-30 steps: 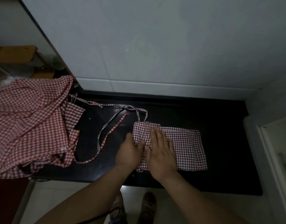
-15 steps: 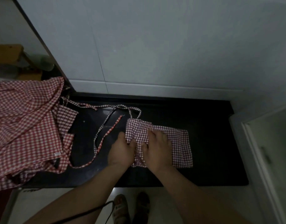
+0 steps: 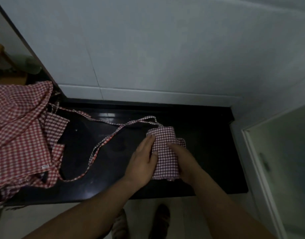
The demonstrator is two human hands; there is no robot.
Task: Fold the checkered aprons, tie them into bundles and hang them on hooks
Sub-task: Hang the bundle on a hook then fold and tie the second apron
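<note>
Both forearms reach up from the bottom of the frame toward its centre. The left hand (image 3: 142, 162) lies flat, fingers extended and together, pointing up and right. The right hand (image 3: 183, 160) sits just beside it, lower centre-right, fingers curled downward.

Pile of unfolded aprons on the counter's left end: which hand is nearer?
Left. The left hand rests on the folded apron's left edge, on the side facing the pile of unfolded aprons. The right hand is on the far side of the fold.
</note>
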